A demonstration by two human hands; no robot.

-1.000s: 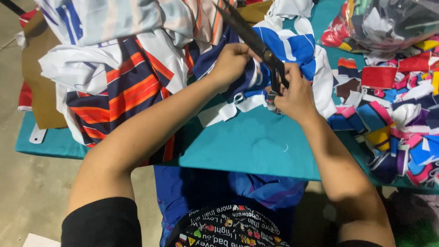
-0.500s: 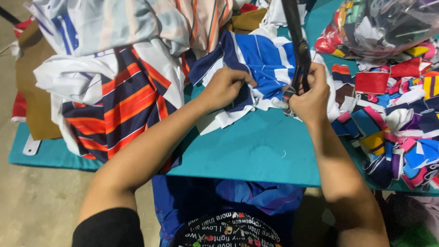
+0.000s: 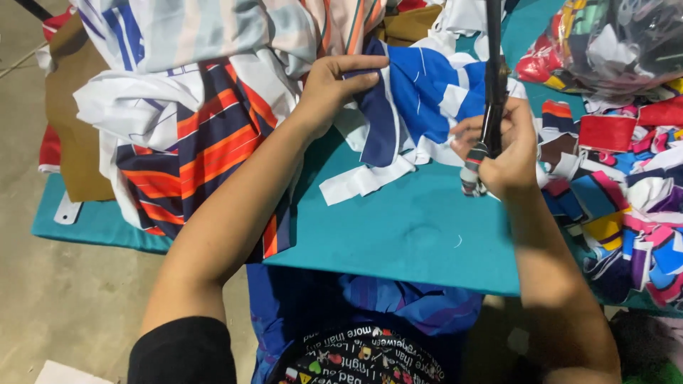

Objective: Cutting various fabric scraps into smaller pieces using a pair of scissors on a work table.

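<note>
1. The scissors (image 3: 491, 85) now stand nearly straight up in the picture, blades pointing away from the person; a second ago they lay slanted across the blue-and-white fabric (image 3: 427, 92), so the right hand (image 3: 501, 153) has swung them round.
2. That right hand is clamped on the wrapped handles, low by the fabric's edge. The blades look shut or nearly so, though I cannot be sure from here.
3. The left hand (image 3: 334, 89) has slid up and leftwards. Its fingers are closed over a dark blue fold of the same fabric, pinning and pulling it taut against the teal worktop (image 3: 413, 227).
4. The fabric lies between the two hands, a white strip (image 3: 363, 178) trailing from it towards the person.
5. To my eye the cutting line has been re-set rather than finished: the piece still hangs together.
6. The striped orange-and-navy cloth (image 3: 192, 163) at the left and the heap of coloured offcuts (image 3: 626, 206) at the right lie as they did.
</note>
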